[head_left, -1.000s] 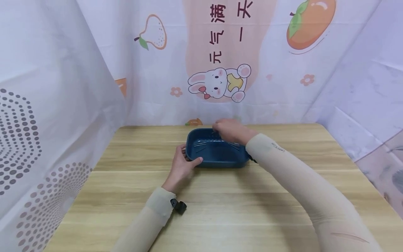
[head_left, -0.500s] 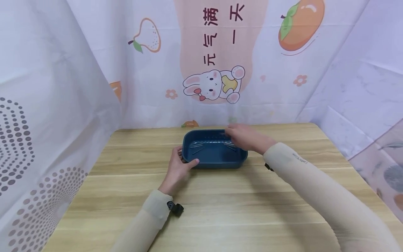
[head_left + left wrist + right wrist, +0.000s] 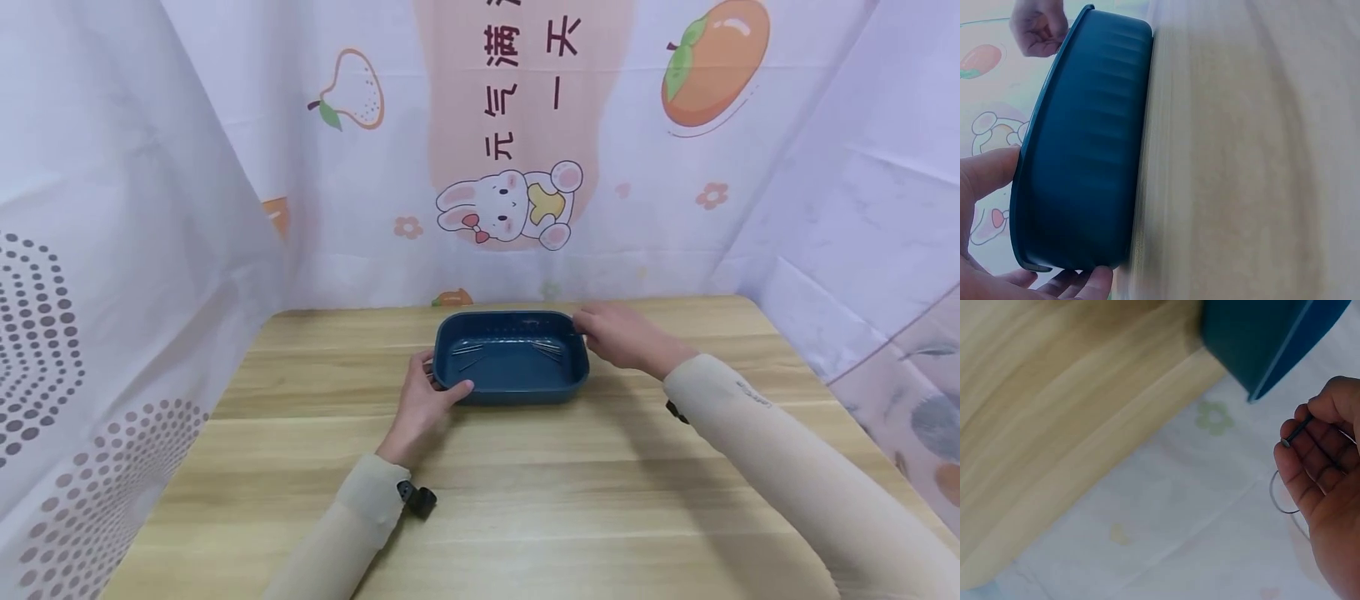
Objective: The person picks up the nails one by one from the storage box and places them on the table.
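Right hand (image 3: 622,337) curled (left hand (image 3: 422,408) too)

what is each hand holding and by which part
The left hand grips the blue tray by its left end, thumb at the rim. The right hand pinches a dark nail-like piece by its shaft, flat head exposed.

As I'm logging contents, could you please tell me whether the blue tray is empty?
Not empty: in the head view, the blue tray holds several nail-like pieces, grouped toward its left and right ends.
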